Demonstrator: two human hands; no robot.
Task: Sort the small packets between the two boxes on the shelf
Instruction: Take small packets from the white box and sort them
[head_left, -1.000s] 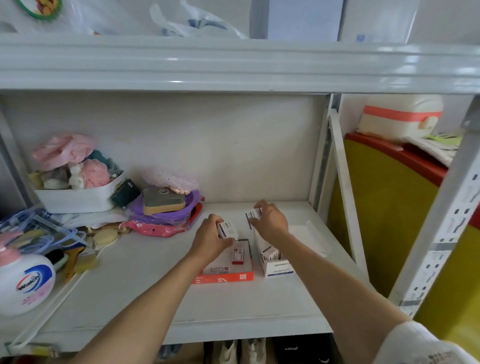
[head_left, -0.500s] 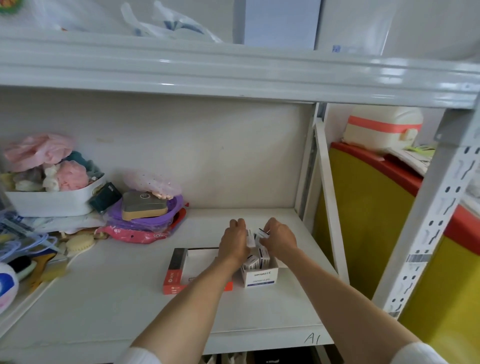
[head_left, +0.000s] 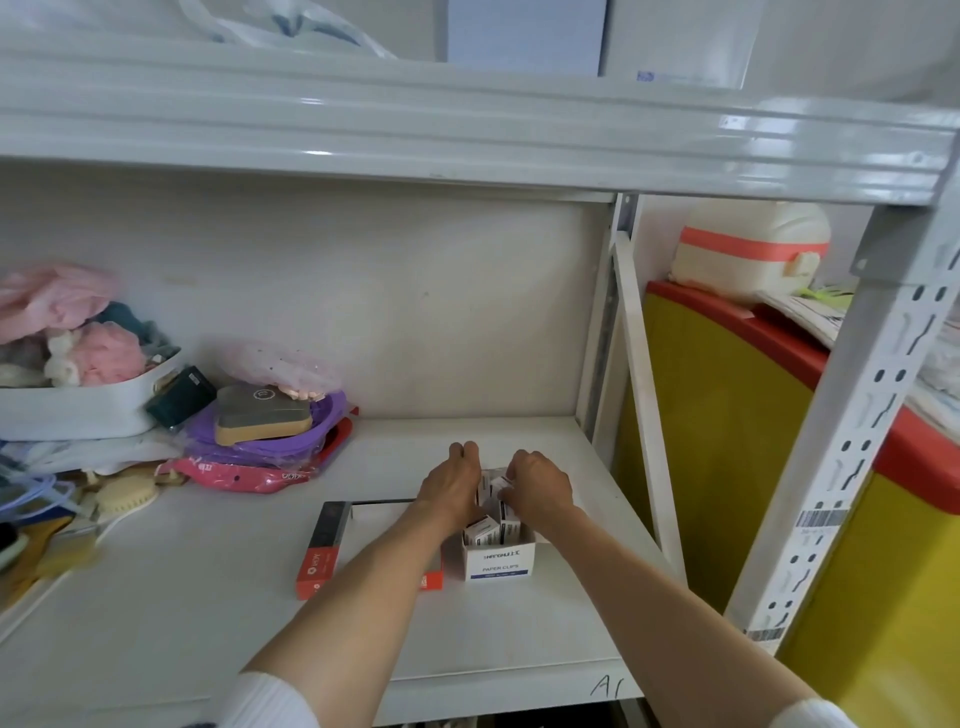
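Now both hands are over the white paper-clip box (head_left: 498, 561) on the shelf (head_left: 208, 597). The left hand (head_left: 451, 486) and right hand (head_left: 540, 488) each pinch small packets (head_left: 491, 488) standing inside it. Just left lies the flat red box (head_left: 332, 551).

— Boxes on the shelf (head_left: 218, 613)?
— Two: a flat red-edged box (head_left: 324, 551) and a white paper-clip box (head_left: 500, 561).
— Small packets (head_left: 480, 531)?
— At least three upright in the white box; more hidden under the hands.
— Hands?
— Two, left hand (head_left: 451, 486) and right hand (head_left: 540, 488).
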